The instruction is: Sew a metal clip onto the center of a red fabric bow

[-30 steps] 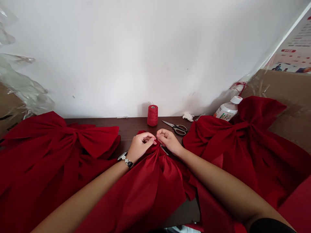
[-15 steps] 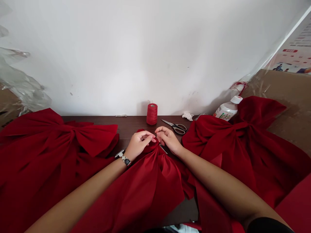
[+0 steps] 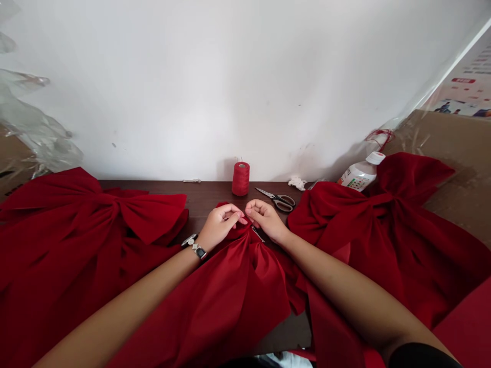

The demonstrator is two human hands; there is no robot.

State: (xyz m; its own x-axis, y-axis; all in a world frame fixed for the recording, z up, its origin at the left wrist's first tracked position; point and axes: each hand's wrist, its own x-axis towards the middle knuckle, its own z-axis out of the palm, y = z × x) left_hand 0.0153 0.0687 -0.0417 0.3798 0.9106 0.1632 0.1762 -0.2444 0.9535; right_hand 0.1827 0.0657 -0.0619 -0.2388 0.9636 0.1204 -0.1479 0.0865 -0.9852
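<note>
A red fabric bow [image 3: 245, 286] lies in front of me, its folds gathered at the middle. Over its upper end, my left hand [image 3: 222, 225] is closed in a pinch, thumb against fingers. My right hand [image 3: 266, 220] pinches close beside it, the fingertips of both nearly meeting. Whatever is between the fingers is too small to make out. A metal clip [image 3: 258, 234] sits on the bow's gathered part, just below my right hand. Beyond the hands stands a cone of red thread [image 3: 241, 180] with thin pins or needles at its top. Scissors [image 3: 279, 199] rest right of it.
Large red bows are piled at left [image 3: 92, 204] and right [image 3: 368, 214]. A white-capped bottle [image 3: 360, 173] leans behind the right pile. Another metal clip [image 3: 192, 180] and a crumpled white scrap [image 3: 297, 183] lie along the wall on the dark table [image 3: 207, 190]. Cardboard boxes flank both sides.
My right fingertips have closed into a tighter pinch and shifted slightly. My left hand has hardly moved. The bow and the things on the table stay in place; the view has shifted a little.
</note>
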